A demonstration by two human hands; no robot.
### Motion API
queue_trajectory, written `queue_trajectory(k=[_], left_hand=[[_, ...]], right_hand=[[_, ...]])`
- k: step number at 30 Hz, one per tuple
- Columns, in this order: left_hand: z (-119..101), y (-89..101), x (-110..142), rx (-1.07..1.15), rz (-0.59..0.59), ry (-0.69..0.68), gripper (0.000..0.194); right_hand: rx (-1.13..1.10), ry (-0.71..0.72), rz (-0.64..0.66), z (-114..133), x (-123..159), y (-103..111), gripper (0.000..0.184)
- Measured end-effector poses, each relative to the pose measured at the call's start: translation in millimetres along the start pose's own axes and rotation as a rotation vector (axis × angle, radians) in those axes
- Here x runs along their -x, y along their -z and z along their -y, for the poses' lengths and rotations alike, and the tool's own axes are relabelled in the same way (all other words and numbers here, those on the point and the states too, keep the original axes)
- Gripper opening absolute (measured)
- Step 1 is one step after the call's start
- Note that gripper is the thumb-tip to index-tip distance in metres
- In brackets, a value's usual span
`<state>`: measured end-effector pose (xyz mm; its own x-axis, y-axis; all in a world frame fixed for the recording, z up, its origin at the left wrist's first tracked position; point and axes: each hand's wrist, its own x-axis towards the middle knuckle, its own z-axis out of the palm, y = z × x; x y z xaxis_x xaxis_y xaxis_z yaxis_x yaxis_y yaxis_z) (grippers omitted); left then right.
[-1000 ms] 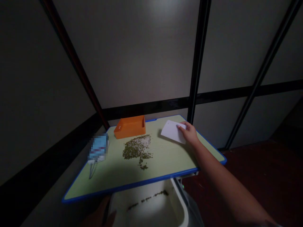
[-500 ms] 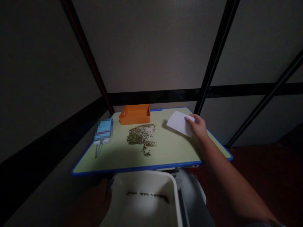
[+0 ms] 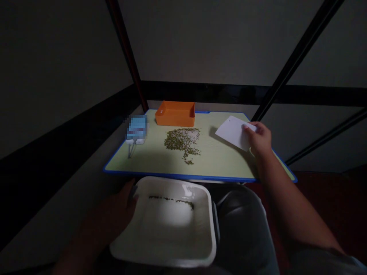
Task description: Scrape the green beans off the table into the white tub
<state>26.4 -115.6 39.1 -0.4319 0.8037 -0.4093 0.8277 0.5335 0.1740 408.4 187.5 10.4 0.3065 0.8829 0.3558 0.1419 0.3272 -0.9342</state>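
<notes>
The right hand pinches a thin white plastic scraper card tightly in its fingers, near the far right corner of the pale green, blue-edged tabletop! Below the near edge, the left hand closes around the rim of a shallow white plastic tray, with a line of green grains inside.

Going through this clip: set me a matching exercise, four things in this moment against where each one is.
Things:
1. orange tray
2. white card
3. pile of green seeds
4. white basin

Places:
A. gripped at its rim by the left hand
B. mid-table on the table
C. held by the right hand
D. at the table's far edge

Pairs: 1-D, 2-C, 3-B, 4-A
</notes>
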Motion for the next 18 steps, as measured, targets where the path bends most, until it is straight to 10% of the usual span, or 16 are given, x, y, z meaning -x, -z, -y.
queue_trajectory(k=[18], left_hand=[[4.4,-46.8,-15.8,0.212,0.089,-0.039,0.079]], right_hand=[[0.083,0.086,0.015,2.9,-2.8,2.0,0.029]])
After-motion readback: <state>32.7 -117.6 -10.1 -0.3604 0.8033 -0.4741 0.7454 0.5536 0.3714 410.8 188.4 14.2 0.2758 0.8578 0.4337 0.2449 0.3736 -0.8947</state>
